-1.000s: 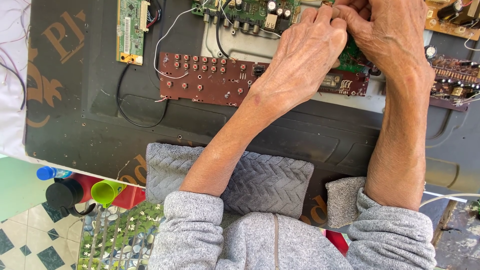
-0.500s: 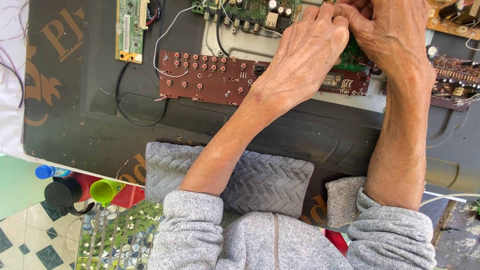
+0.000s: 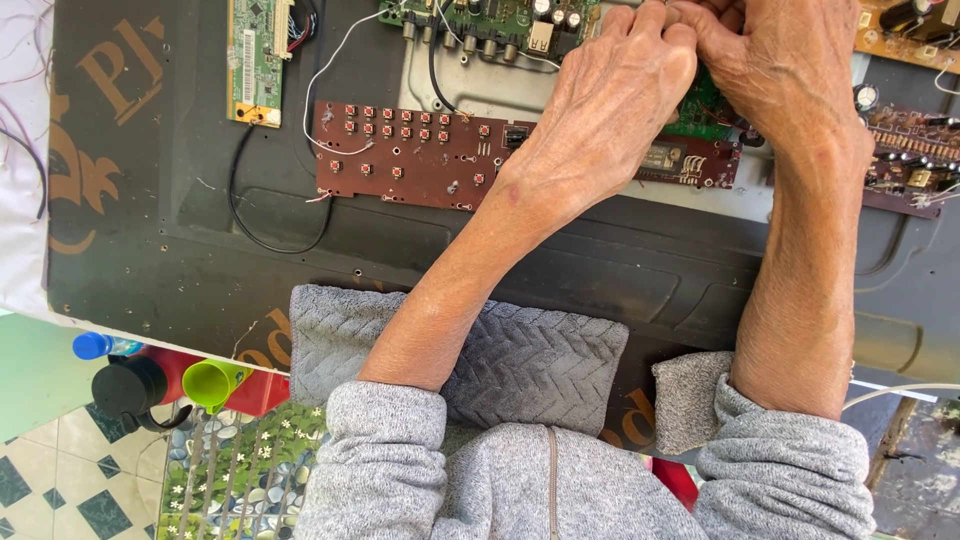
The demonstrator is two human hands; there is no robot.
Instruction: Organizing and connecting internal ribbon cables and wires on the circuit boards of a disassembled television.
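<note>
Little has shifted since the earlier frame: left hand (image 3: 610,100) and right hand (image 3: 790,70) stay bunched together at upper right, fingers curled over a green circuit board (image 3: 705,105); what they grip cannot be told. A brown button board (image 3: 410,155) lies mid-frame on the dark table (image 3: 150,250), tiled floor (image 3: 50,480) at lower left.

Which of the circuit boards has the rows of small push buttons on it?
The long reddish-brown board lying just left of the left hand. The narrow green board and the green board at the top edge show connectors and capacitors instead.
</note>
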